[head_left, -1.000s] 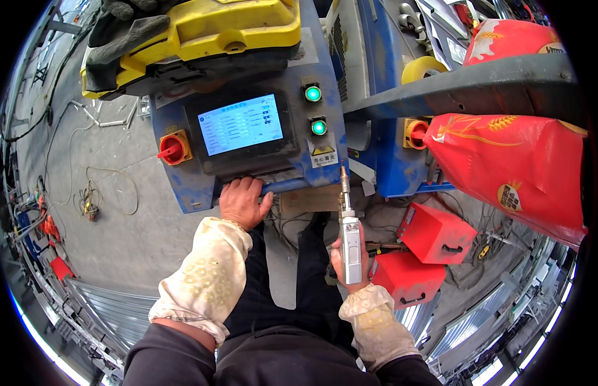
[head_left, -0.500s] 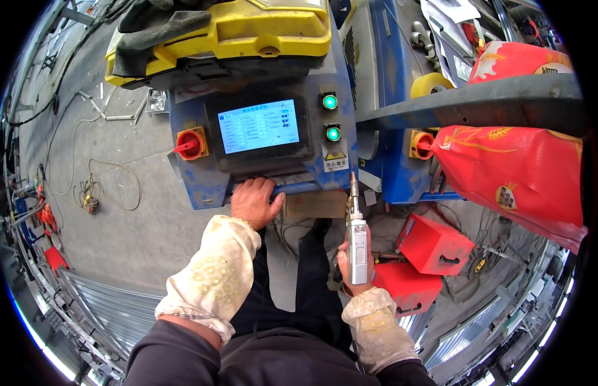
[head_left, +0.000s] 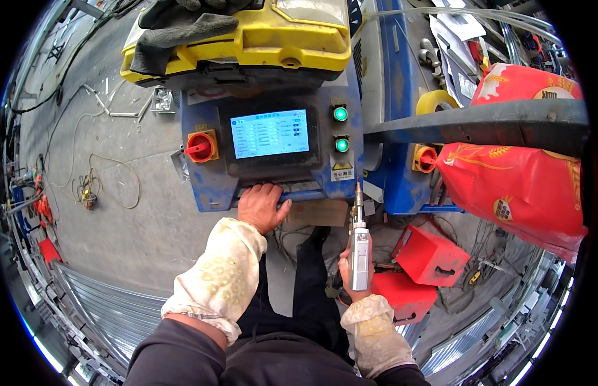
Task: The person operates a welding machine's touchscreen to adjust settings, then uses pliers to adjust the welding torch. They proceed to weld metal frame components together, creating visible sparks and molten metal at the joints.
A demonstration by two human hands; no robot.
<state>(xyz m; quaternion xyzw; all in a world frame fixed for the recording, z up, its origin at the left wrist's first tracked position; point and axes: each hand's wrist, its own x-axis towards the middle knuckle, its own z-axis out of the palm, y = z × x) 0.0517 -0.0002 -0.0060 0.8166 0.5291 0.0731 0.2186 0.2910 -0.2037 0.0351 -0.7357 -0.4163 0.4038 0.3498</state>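
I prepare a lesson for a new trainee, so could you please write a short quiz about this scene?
1. Which hand holds the silver tool?
2. True or false: the left hand touches the front of the blue console.
3. Fill in the colour: the two round buttons to the right of the screen glow ____.

Key: 1. the right hand; 2. true; 3. green.
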